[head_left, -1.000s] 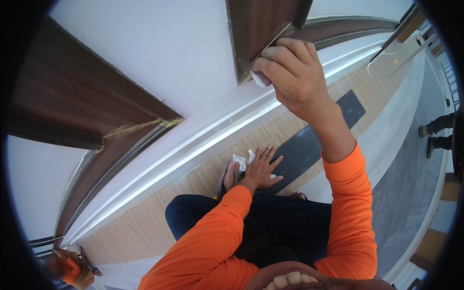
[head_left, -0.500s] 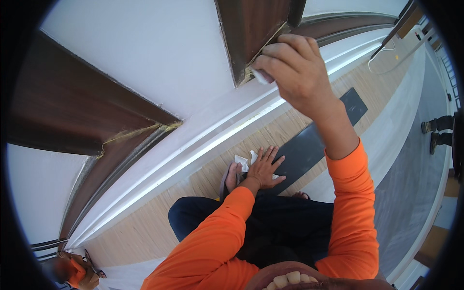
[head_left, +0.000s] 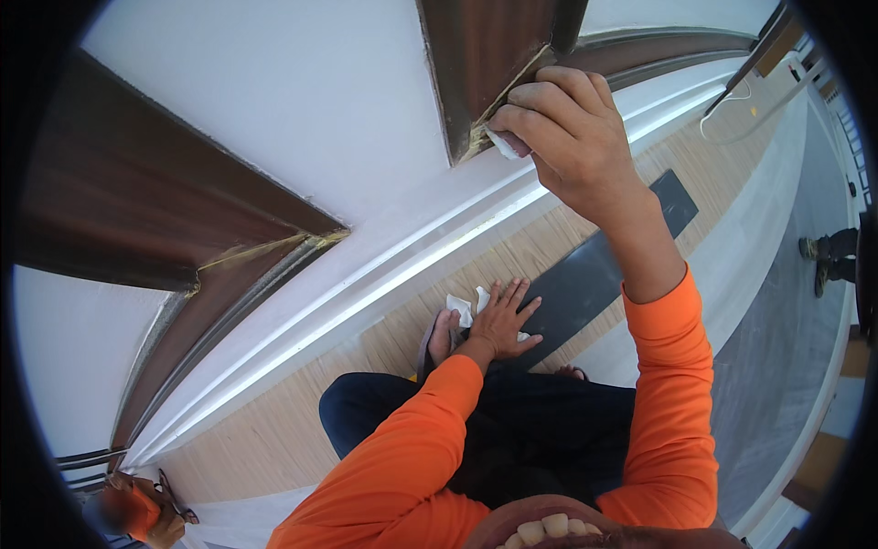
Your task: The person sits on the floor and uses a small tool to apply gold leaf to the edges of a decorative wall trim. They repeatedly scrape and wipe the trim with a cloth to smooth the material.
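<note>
My right hand [head_left: 576, 137] is raised at the lower corner of a dark brown wooden frame [head_left: 498, 55]. Its fingers pinch a small folded white piece of paper [head_left: 503, 145], whose exact kind I cannot make out. Pale yellowish filler [head_left: 479, 137] shows along the frame's joint beside the fingertips. Lower down, my left hand [head_left: 499, 328] rests with fingers spread at the near end of a long dark grey board [head_left: 576, 284] on the floor. White scraps [head_left: 460, 309] lie next to that hand, and another peeks out under it.
A second brown frame [head_left: 137, 192] with yellowish filler at its joint stands at the left. A white ledge [head_left: 366, 265] runs below the frames, above a wood-patterned floor [head_left: 274, 430]. One person [head_left: 146, 508] is at the lower left; another person's legs [head_left: 832, 252] show at the right.
My view has shifted slightly. My right hand stays at the frame corner with the white piece, moved very little. My left hand has kept its place at the board.
</note>
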Motion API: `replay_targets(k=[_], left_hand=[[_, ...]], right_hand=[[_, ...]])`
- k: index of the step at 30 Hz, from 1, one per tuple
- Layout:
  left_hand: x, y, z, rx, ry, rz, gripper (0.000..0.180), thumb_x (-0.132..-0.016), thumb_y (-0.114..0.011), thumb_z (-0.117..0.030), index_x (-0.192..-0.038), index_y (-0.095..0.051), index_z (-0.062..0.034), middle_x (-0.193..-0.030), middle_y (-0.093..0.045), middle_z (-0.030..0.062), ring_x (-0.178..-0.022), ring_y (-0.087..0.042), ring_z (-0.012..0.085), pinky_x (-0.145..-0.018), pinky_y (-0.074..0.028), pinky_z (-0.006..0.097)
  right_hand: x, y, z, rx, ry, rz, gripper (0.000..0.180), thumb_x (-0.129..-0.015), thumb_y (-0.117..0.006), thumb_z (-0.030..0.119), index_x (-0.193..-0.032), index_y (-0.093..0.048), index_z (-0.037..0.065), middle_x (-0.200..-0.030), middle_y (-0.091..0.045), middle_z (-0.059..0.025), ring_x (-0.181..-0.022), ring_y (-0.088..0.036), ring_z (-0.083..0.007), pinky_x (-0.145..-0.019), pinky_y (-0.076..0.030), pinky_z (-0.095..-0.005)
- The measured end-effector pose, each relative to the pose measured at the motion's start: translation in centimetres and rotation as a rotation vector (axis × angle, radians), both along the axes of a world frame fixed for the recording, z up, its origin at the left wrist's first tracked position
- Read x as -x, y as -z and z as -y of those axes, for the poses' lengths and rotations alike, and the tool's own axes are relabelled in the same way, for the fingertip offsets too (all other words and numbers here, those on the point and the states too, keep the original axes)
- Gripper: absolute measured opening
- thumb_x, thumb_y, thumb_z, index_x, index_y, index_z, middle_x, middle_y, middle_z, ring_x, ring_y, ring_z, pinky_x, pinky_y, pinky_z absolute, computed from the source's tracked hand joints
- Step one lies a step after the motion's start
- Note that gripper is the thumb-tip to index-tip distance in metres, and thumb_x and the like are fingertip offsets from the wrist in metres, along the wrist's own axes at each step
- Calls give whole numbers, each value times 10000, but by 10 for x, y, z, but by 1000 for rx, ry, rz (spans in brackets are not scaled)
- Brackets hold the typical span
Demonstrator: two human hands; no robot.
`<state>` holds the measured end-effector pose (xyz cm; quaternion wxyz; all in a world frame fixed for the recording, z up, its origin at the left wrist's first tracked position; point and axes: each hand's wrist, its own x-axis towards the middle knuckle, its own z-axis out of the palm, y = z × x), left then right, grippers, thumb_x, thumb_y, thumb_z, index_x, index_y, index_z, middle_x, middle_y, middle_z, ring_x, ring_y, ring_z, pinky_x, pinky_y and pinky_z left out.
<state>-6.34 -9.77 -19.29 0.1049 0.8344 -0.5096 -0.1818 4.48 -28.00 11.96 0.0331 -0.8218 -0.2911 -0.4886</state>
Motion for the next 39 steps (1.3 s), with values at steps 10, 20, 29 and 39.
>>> replay_targets(k=[10,20,29,39], left_hand=[[2,3,0,-14,-7,67,857,-974,-417,-737,-1639,-374,-198,-1743,-166,193,-1623,-114,342,-1304,-37,558],[3,-1,4,-64,2,30,846,-978,-429,-714,-1645,-357,-199,-1744,-158,194,-1623,-110,344,-1306,-28,557],[1,0,3,-32,-1,49,849,-975,-433,-722,-1638,-373,-195,-1742,-165,195,-1622,-118,345,-1306,-32,561],[5,3,4,-13,-5,45,859,-966,-460,-718,-1638,-373,-189,-1738,-177,197,-1621,-120,346,-1304,-32,568]], right_hand=[[0,3,-3,-31,-40,5,196,-786,-693,107,-980,-703,134,-979,-656,15,-1034,-616,-205,-850,-451,-346],[1,3,-1,-57,-81,-26,154,-824,-712,157,-976,-692,134,-994,-646,23,-982,-604,-184,-830,-442,-342],[-2,2,4,-25,-53,3,151,-806,-701,135,-954,-678,122,-980,-639,22,-994,-607,-181,-831,-445,-340],[2,0,-4,16,-42,-52,134,-828,-687,126,-960,-682,150,-1010,-647,41,-1033,-602,-174,-852,-438,-344]])
